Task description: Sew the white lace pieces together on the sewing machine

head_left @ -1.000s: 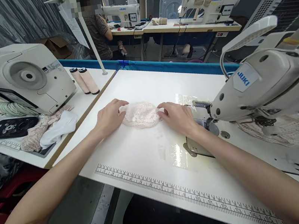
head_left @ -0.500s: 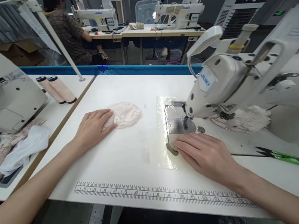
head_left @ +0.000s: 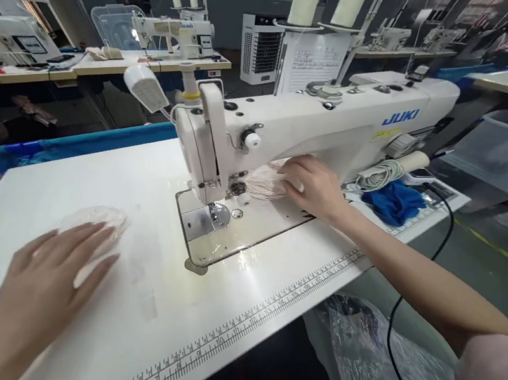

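Left hand: the left hand (head_left: 50, 273) lies flat on the pale lace piece (head_left: 95, 224) near the left edge of the surface (head_left: 159, 320), fingers spread and straight, pressing down and closed on nothing.
Right hand: the right hand (head_left: 314, 187) reaches under the arm of the sewing machine (head_left: 311, 126), fingers curled onto the lace pile (head_left: 265, 182) lying there; whether they have pinched a piece I cannot tell.
Done so far: 1 lace piece is laid flat on the surface, well apart from the needle.
Left to do: nothing lies under the presser foot (head_left: 213, 209) and the metal plate (head_left: 201, 224) around it is bare, so, as I judge it, no sewing is under way.
Nearby: a blue cloth (head_left: 394, 203) and a coiled cord (head_left: 379, 175) sit toward the right edge; a printed ruler (head_left: 254, 315) runs along the front edge.
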Demonstrator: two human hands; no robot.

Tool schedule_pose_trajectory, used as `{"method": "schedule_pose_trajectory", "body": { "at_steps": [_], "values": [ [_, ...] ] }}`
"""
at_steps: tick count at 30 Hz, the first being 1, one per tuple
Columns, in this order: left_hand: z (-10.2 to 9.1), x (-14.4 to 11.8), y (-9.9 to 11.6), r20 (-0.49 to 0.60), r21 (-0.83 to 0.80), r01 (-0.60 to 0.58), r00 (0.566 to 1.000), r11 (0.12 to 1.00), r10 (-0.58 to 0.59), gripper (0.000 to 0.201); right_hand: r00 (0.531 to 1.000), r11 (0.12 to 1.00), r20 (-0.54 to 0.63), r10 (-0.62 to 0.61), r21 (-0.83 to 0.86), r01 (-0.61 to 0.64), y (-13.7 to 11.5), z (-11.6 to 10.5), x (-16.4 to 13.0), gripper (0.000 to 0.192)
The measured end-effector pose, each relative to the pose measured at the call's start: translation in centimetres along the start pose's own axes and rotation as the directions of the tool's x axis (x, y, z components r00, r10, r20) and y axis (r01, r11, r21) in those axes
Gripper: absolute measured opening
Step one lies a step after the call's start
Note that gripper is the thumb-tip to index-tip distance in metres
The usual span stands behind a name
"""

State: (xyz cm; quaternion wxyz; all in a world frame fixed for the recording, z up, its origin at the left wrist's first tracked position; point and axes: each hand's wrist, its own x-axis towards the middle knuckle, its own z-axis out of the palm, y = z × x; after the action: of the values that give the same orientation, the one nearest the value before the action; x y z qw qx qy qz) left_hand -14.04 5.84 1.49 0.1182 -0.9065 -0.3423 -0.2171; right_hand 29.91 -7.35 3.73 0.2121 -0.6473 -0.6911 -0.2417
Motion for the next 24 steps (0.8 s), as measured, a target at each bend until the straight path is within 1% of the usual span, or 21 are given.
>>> {"method": "schedule_pose_trajectory", "body": {
  "at_steps": [2, 4, 6, 8, 11, 14, 17, 19, 20, 22, 23, 24],
  "values": [
    [-0.4, 1.4, 3.2, -0.037, -0.022, -0.163, 0.986, 0.986, 0.162, 0.047, 0.997, 0.997, 0.076, -0.028, -0.065, 0.033, -0.4, 0.3, 1.0, 0.016],
    [-0.6, 2.7, 6.0, -0.047, -0.047, -0.271, 0.962, 0.961, 0.269, 0.043, 0.989, 0.989, 0.146, -0.038, -0.135, 0.058, -1.0, 0.5, 1.9, 0.015],
    [-0.5, 3.6, 8.2, -0.048, -0.082, -0.332, 0.943, 0.94, 0.329, 0.042, 0.982, 0.982, 0.184, -0.045, -0.175, 0.077, -1.4, 0.5, 2.5, 0.016],
    [-0.2, 4.3, 9.8, -0.047, -0.118, -0.364, 0.931, 0.924, 0.361, 0.038, 0.978, 0.978, 0.199, -0.067, -0.178, 0.104, -1.6, 0.6, 2.8, 0.017],
    [0.3, 4.9, 11.5, -0.046, -0.154, -0.395, 0.919, 0.906, 0.392, 0.033, 0.971, 0.971, 0.218, -0.102, -0.19, 0.145, -1.5, 0.7, 2.8, 0.02],
    [0.7, 5.3, 12.6, -0.059, -0.187, -0.41, 0.912, 0.893, 0.407, 0.03, 0.97, 0.967, 0.215, -0.11, -0.201, 0.154, -0.9, 0.9, 2.9, 0.022],
    [1.0, 5.3, 13.4, -0.079, -0.227, -0.404, 0.914, 0.886, 0.397, 0.03, 0.977, 0.97, 0.19, -0.1, -0.202, 0.139, -0.2, 1.0, 2.9, 0.02],
    [1.2, 5.1, 14.0, -0.107, -0.263, -0.386, 0.923, 0.884, 0.371, 0.029, 0.977, 0.969, 0.176, -0.117, -0.197, 0.152, -0.5, 0.6, 2.4, 0.02],
    [1.3, 4.9, 14.3, -0.117, -0.287, -0.37, 0.929, 0.884, 0.351, 0.03, 0.974, 0.967, 0.173, -0.146, -0.181, 0.178, -1.1, 0.2, 1.9, 0.021],
    [1.3, 4.5, 15.1, -0.108, -0.357, -0.324, 0.946, 0.876, 0.306, 0.039, 0.96, 0.968, 0.167, -0.226, -0.073, 0.241, -3.1, -1.1, 0.5, 0.024],
    [1.2, 4.4, 15.6, -0.082, -0.407, -0.294, 0.955, 0.865, 0.285, 0.047, 0.95, 0.963, 0.158, -0.268, 0.083, 0.258, -4.4, -1.9, -0.4, 0.025],
    [1.0, 4.3, 15.9, -0.044, -0.469, -0.255, 0.963, 0.846, 0.266, 0.056, 0.951, 0.935, 0.154, -0.269, 0.281, 0.219, -5.8, -2.8, -1.3, 0.025]
  ]
}}
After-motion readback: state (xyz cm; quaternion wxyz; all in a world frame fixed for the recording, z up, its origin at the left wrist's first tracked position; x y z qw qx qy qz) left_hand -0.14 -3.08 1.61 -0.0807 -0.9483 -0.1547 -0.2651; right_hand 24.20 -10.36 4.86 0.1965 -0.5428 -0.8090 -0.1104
